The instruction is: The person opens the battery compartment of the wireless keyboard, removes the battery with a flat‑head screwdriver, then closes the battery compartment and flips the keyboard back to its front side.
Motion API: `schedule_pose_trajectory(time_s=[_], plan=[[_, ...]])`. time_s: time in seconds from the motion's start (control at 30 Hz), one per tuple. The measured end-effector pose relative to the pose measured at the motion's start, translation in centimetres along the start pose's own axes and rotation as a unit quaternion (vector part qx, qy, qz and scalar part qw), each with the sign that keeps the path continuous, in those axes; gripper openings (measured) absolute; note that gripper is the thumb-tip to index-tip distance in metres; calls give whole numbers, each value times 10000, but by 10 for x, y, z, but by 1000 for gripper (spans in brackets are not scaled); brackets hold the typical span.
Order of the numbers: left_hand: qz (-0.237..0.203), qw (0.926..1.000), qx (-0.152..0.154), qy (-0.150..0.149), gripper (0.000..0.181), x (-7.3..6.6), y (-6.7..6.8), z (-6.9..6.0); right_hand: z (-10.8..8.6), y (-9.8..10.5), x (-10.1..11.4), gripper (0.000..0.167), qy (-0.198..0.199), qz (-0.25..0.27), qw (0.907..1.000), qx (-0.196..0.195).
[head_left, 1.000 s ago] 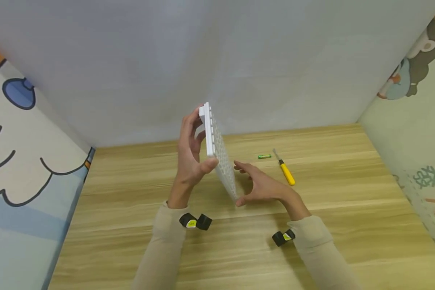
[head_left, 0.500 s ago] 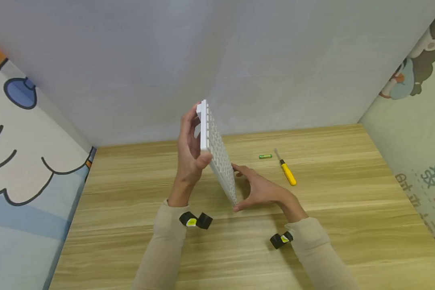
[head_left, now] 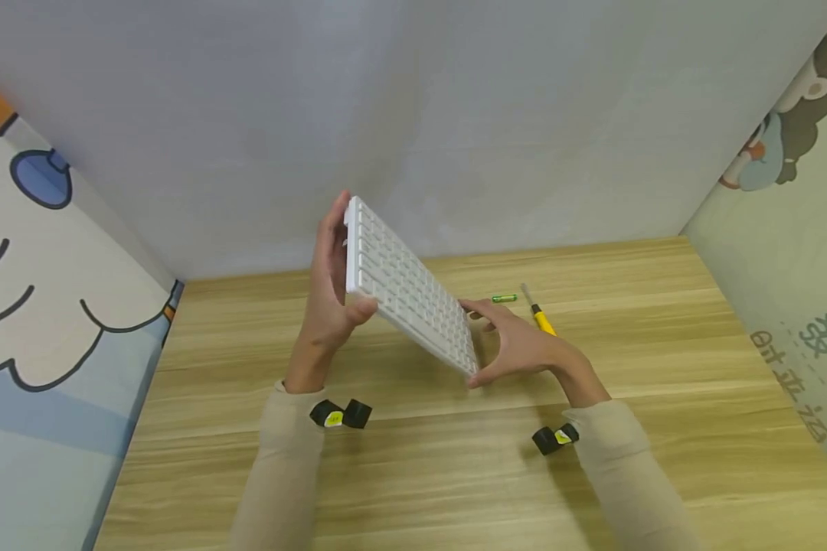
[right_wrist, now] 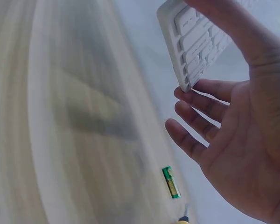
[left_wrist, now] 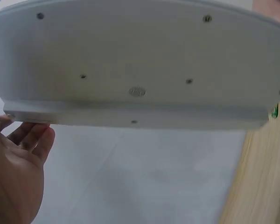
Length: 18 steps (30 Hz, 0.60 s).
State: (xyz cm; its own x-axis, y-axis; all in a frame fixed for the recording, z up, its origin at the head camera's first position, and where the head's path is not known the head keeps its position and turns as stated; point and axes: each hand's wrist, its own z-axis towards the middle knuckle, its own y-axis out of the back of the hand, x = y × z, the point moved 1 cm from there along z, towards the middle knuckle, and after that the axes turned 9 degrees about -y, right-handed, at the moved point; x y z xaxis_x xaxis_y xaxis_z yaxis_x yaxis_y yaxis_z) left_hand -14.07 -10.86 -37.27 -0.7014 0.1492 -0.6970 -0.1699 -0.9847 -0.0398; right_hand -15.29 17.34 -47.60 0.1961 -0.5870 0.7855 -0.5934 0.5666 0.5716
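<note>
A white keyboard (head_left: 413, 291) is held up off the table, tilted, with its left end higher and its keys facing right and toward me. My left hand (head_left: 327, 295) grips the raised left end, thumb at the near corner and fingers behind the far edge. At the lower right end my right hand (head_left: 520, 344) pinches the keyboard between thumb and fingers. The left wrist view has the keyboard's underside (left_wrist: 135, 60), with several small screws and a raised ridge. In the right wrist view, fingertips (right_wrist: 184, 93) touch the keyboard's lower corner.
Behind the right hand lie a green battery (head_left: 505, 298) and a yellow-handled screwdriver (head_left: 543, 320), its handle partly hidden. The wooden table (head_left: 413, 474) meets a grey-white wall (head_left: 524, 153) at the back. Cartoon-patterned panels stand at both sides.
The keyboard has turned so more of its key face shows. Its left end moved left with my left hand; my right hand shifted slightly right, now overlapping the screwdriver's handle.
</note>
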Motion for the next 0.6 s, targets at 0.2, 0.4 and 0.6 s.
schedule_pose_trajectory(time_s=[0.2,0.4,0.6], plan=[[391,9989,260,-43,134,-2,22,-7,-2,16,-3,123,45,-47,10000,-10],[788,9939,713,306,130,-2,42,-15,-5,29,-5,126,-158,-454,9988,-56],[1128,9862,1040,629,120,1,57,-24,-6,41,-5,126,-280,-773,9966,-22]])
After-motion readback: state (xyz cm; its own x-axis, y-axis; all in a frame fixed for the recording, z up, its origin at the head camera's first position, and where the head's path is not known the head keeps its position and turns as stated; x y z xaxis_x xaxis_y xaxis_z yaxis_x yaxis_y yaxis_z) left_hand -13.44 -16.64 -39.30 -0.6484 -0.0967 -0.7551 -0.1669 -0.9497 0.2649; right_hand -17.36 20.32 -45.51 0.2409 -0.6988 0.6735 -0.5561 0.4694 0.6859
